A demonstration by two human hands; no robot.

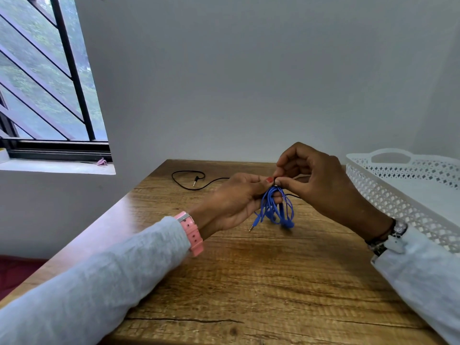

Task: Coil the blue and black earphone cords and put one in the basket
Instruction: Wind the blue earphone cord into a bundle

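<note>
The thin blue earphone cord (276, 207) hangs looped above the wooden tabletop (249, 282), gripped by the left hand (234, 200) and pinched by the right hand (316, 180), while the thin black earphone cord (189, 181) lies uncoiled, white perforated plastic basket (398, 195) unfilled.

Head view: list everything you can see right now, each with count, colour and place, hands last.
blue earphone cord: one, blue, bundled in loops above the table centre, plug dangling below
black earphone cord: one, black, lying loose on the table's far side, running behind the hands
basket: one, white lattice plastic, on the table's right edge
table: one, brown wood grain, filling the foreground
window: one, black bars, upper left
pink scrap: one, on the windowsill, too small to identify
watch: one, pink strap, left wrist
left hand: holds the blue loops
right hand: pinches the top of the bundle
</note>
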